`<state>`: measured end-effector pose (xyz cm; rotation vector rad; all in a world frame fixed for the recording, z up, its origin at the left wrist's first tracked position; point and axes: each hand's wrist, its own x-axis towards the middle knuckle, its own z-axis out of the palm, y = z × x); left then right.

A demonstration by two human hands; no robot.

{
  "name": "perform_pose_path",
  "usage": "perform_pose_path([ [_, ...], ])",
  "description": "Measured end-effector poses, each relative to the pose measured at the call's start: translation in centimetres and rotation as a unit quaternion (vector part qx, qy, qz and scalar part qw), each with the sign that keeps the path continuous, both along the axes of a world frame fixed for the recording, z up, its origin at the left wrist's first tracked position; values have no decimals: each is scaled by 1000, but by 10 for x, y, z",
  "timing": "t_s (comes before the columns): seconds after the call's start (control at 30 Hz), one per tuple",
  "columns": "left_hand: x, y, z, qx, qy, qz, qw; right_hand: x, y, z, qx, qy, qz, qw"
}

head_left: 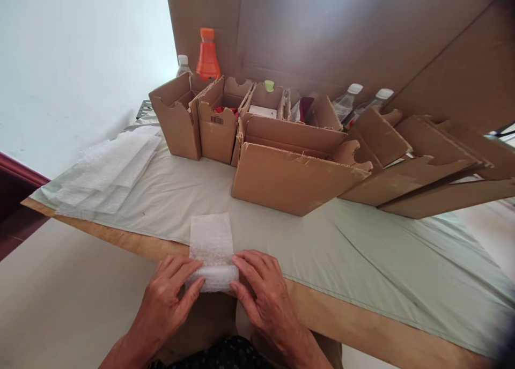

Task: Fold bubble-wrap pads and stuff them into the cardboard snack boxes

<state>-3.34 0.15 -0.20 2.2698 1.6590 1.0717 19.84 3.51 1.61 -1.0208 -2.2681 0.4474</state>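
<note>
At the table's front edge lies a strip of clear bubble wrap (pixel 211 235), its near end rolled into a thick roll (pixel 215 279). My left hand (pixel 171 288) grips the roll's left end between thumb and fingers. Its right end is gripped the same way by my right hand (pixel 261 288). The far end of the strip lies flat on the pale cloth. Whatever may be inside the roll cannot be made out through the layers.
Bubble wrap sheets (pixel 108 170) lie stacked at the left. Several open cardboard boxes stand across the back, the nearest box (pixel 281 176) in front of others. Behind them are an orange bottle (pixel 208 58), clear bottles (pixel 346 101) and a tall cardboard panel (pixel 306 36). Pale cloth (pixel 362 262) covers the table.
</note>
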Motion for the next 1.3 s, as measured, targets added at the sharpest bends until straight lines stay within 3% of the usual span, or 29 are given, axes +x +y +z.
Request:
perform_pose_path([
  [0.17,-2,8,-3,-3,-16,73,997,-10,5,-3,16,-63,35,997],
  [0.23,-4,-3,-3,-20,-76,100,992,-13,8,-3,2,-42,22,999],
  [0.3,-5,-19,-3,-94,-167,130,973,-14,9,-1,-34,12,0,999],
  [0.33,-4,-27,-3,-151,-227,144,951,-14,8,0,-58,39,-7,997],
  [0.4,4,-38,-1,-268,-368,152,877,-12,3,5,-113,86,-8,990],
  [0.5,21,-35,6,-357,-546,77,754,-11,-8,10,-178,122,10,976],
  [0.6,37,-19,14,-369,-614,-17,697,-12,-16,11,-173,107,17,979],
  [0.7,45,-8,18,-384,-641,-55,663,-9,-18,10,-85,87,-28,992],
  [0.77,48,-6,17,-394,-656,-48,642,-2,-16,11,-30,98,-70,992],
  [0.83,50,-7,12,-405,-670,-27,622,7,-14,13,-22,128,-107,986],
  [0.97,56,-11,4,-431,-685,0,588,21,-10,16,-159,177,-127,963],
  [1.07,62,-9,3,-433,-674,17,598,17,-10,14,-222,183,-84,954],
  [1.17,67,-3,5,-418,-676,34,606,5,-14,7,-132,181,-51,973],
  [1.3,79,6,-2,-391,-715,27,579,-6,-16,-7,52,136,-76,986],
])
